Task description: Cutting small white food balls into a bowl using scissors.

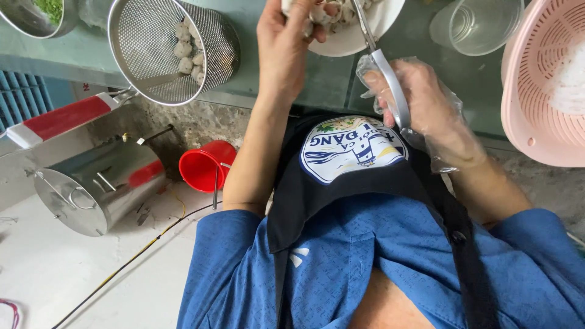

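My bare left hand [285,45] reaches over the rim of a white bowl [356,38] at the top middle and pinches a pale meatball [308,24]; more meatballs lie in the bowl. My right hand [426,106], inside a clear plastic glove, grips the white handle of a pair of scissors [390,85] whose metal blades point up into the bowl. Both hands are over a green counter [256,67]. To the left stands a metal mesh strainer basket [143,55] with several meatballs [189,55] in it.
A clear plastic cup [478,24] and a pink colander [536,91] stand at the right. A steel bowl of chopped greens [36,15] is at top left. On the floor below the counter are a red bucket [204,164], a steel pot [91,189] and a thin cable [140,250].
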